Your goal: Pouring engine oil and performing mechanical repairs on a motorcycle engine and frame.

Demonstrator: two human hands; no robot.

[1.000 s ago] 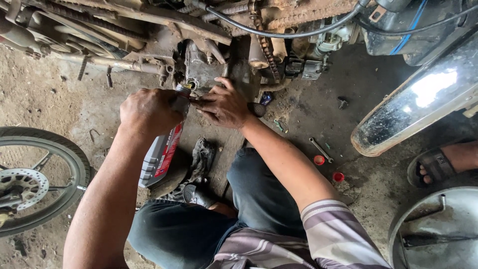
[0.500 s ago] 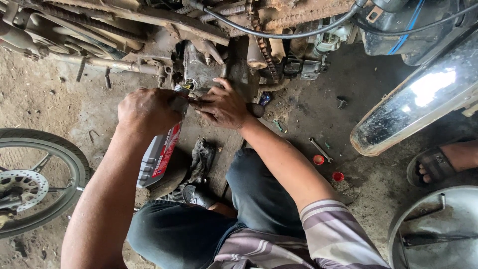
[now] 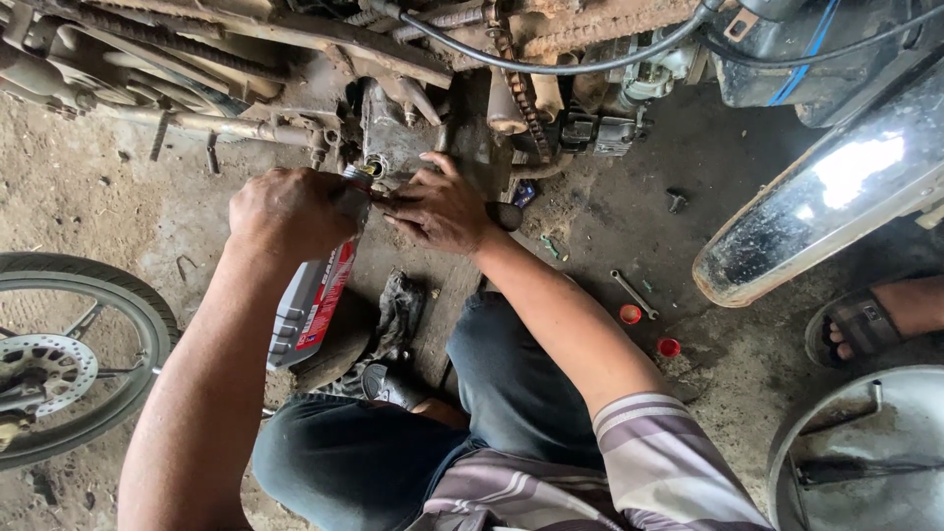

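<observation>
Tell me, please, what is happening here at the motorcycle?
A crouching person's left hand tips a grey bottle with a red label, neck up, at a filler hole in the engine. The right hand rests against the engine beside the opening. A spanner and two red caps lie on the ground.

We see one package: a grey plastic oil bottle (image 3: 313,300) with a red label (image 3: 324,305) running down its side, edged in white. It is tipped neck-up toward the grimy engine casing (image 3: 413,138), its base hanging low over the dirt floor beside our knee. Our left hand (image 3: 290,211) grips its upper part, and our right hand (image 3: 438,206) rests at the neck by the filler hole. Two small red caps (image 3: 649,329) lie on the ground to the right, well apart from the bottle.
</observation>
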